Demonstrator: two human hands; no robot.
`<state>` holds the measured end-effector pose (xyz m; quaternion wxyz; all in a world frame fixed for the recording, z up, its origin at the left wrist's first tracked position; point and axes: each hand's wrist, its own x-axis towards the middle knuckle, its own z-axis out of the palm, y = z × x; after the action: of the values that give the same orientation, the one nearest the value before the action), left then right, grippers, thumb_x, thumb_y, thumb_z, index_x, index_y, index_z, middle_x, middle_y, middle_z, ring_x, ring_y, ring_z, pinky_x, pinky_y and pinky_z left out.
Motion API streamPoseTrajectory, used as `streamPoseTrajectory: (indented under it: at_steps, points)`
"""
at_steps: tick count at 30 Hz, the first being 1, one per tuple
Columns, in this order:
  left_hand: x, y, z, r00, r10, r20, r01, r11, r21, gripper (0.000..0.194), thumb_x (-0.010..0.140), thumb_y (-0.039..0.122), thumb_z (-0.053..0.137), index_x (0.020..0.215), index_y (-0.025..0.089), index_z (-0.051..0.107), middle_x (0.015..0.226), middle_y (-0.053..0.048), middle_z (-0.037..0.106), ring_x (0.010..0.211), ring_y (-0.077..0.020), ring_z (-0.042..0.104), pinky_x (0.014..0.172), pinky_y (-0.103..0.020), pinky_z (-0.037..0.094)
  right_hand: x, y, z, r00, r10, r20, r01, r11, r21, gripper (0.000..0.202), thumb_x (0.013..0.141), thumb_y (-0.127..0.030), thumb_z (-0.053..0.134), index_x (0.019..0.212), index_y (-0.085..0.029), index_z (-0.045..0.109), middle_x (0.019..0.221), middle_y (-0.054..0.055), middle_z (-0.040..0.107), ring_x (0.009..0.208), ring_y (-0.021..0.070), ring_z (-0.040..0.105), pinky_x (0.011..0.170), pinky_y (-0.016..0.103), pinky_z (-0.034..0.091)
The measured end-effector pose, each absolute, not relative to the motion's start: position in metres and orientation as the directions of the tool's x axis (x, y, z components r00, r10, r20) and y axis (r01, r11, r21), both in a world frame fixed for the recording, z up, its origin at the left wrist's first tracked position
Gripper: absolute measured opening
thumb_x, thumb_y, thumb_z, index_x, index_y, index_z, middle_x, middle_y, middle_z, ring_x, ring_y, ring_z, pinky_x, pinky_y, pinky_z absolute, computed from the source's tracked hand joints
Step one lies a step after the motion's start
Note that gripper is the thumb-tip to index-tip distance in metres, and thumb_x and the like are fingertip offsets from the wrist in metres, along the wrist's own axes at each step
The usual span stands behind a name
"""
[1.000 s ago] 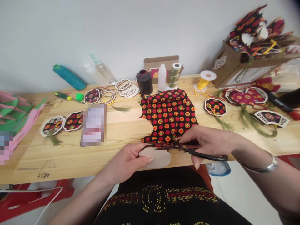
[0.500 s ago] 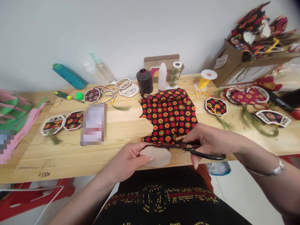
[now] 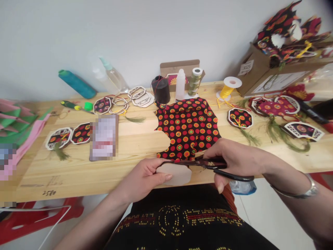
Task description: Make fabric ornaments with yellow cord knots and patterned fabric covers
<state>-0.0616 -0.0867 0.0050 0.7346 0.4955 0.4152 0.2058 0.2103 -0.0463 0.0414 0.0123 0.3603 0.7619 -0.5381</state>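
Note:
My left hand [image 3: 147, 177] pinches a pale, scallop-edged flat piece [image 3: 177, 173] between thumb and fingers near the table's front edge. Dark patterned cloth shows along that piece's far edge. In my right hand [image 3: 231, 159] is a pair of scissors [image 3: 234, 174] with black handles, its blades pointing left along the far edge of the pale piece. A black cloth [image 3: 187, 128] with red and yellow flower dots lies just beyond the blades. Its left side is cut in curves. Whether the blades are biting cloth is hard to make out.
At the back stand a black thread spool [image 3: 160, 90], a white bottle [image 3: 180, 85] and a yellow thread spool [image 3: 226, 90]. A blurred flat object [image 3: 104, 137] lies left. Tasselled ornaments [image 3: 239, 118] lie right, before a cardboard box [image 3: 260, 73] of cloth scraps.
The lower scissor handle has dropped slightly and moved right, with my right thumb lower. The pale piece has shifted a little to the right with my left hand.

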Motion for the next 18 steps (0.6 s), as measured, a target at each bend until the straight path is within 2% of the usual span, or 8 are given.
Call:
streamPoseTrajectory:
  at_steps: [3, 10, 18]
  points:
    - [-0.0615, -0.0862, 0.0041, 0.588, 0.706, -0.395, 0.114, 0.411, 0.904, 0.03, 0.083, 0.025, 0.063, 0.112, 0.025, 0.068, 0.109, -0.003, 0.071, 0.095, -0.0173, 0.064, 0.09, -0.032, 0.045, 0.2098, -0.0472, 0.0431, -0.715, 0.535, -0.45, 0.608, 0.158, -0.778, 0.04, 0.065, -0.055, 0.073, 0.066, -0.017, 0.06, 0.054, -0.005, 0.046, 0.05, 0.0071, 0.032, 0.044, 0.021, 0.023]
    - [-0.0619, -0.0864, 0.0047, 0.6, 0.69, -0.404, 0.129, 0.415, 0.901, 0.031, 0.083, 0.024, 0.063, 0.114, 0.028, 0.067, 0.109, -0.001, 0.071, 0.095, -0.0163, 0.063, 0.091, -0.032, 0.044, 0.2077, -0.0472, 0.0414, -0.739, 0.548, -0.39, 0.599, 0.272, -0.753, 0.048, 0.064, -0.058, 0.072, 0.061, -0.017, 0.048, 0.054, -0.006, 0.046, 0.051, 0.0069, 0.035, 0.044, 0.021, 0.023]
    - [-0.0567, -0.0869, 0.0051, 0.623, 0.66, -0.42, 0.109, 0.458, 0.882, 0.033, 0.084, 0.02, 0.061, 0.113, 0.033, 0.067, 0.106, 0.002, 0.072, 0.092, -0.0155, 0.064, 0.089, -0.032, 0.045, 0.2022, -0.0531, 0.0435, -0.735, 0.595, -0.325, 0.597, 0.34, -0.727, 0.039, 0.069, -0.053, 0.07, 0.064, -0.018, 0.053, 0.055, -0.005, 0.05, 0.051, 0.0083, 0.039, 0.047, 0.022, 0.025]
